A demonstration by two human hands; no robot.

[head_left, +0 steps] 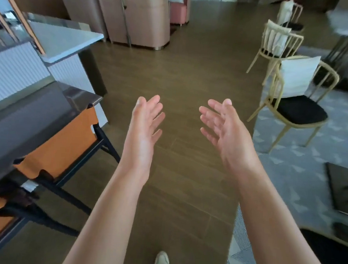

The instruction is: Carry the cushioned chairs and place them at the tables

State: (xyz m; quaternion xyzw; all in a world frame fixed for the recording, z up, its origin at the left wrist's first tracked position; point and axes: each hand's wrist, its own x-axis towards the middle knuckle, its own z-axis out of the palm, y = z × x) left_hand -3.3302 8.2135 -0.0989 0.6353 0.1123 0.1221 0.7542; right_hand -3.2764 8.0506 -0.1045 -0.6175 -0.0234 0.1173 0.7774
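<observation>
Head view had both arms stretched forward over the brown floor [188, 75], and neither carried a thing. Left hand [143, 128] was spread, fingers straight and relaxed, palm turned inward; right hand [223, 130] was spread too, fingers loosely fanned, palm facing its partner. Nothing lay between them.

By my reading, this was the approach step: hands free, a chair not yet picked up. Nearest cushioned chair [297, 102] stood off to the right, at the edge of the grey patterned carpet [301, 166], well apart from both hands. A second chair [278, 42] stood beyond it, and a third [291, 15] farther back, the three forming a line running away from the camera.

That nearest chair stood upright, its long axis vertical, its curved back toward the right and its black seat opening leftward and toward the camera, a white pillow [296, 76] propped against the back.

Next move would call for turning right, closing in, and taking hold of the frame with both hands.
</observation>
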